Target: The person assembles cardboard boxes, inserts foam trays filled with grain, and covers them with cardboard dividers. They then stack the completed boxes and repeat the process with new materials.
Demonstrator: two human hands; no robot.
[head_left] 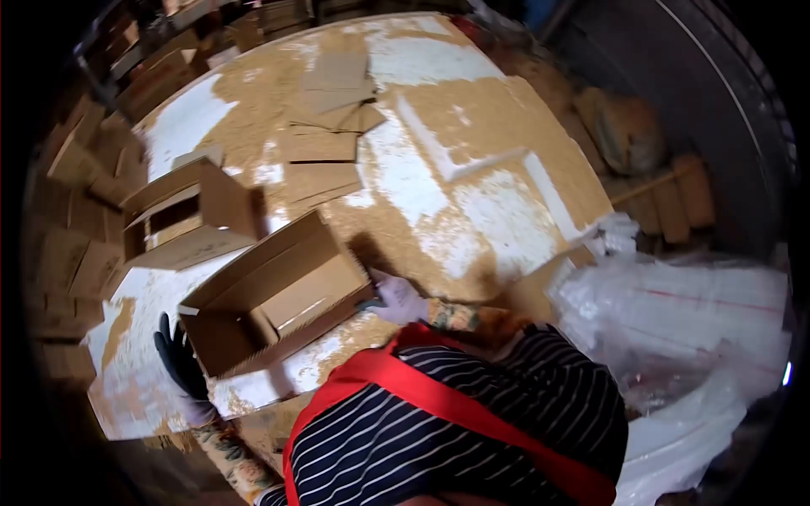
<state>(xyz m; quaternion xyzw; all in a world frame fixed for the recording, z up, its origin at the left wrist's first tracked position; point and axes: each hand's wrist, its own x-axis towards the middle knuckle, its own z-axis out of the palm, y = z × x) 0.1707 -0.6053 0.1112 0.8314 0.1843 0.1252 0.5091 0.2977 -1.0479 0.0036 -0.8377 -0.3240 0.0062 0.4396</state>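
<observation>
An open-topped cardboard box [291,291] stands tilted on the worktable in front of me, its inside bare apart from folded flaps and a lighter patch on the bottom. My right hand [396,299], in a pale glove, grips the box's near right corner, with its fingertips partly hidden behind the edge. Beside the box's left end is my left hand [179,363], in a glove with a dark palm, its fingers stretched out and apart. Just beyond the left hand, a second cardboard box [190,215] lies with its opening towards the left.
The worktable [405,177] is white under patchy brown covering. Flat cardboard pieces [325,148] lie in a row up its middle. A raised slab [489,126] sits at the far right. Clear plastic wrapping [675,312] is heaped at right; stacked cartons [80,244] line the left side.
</observation>
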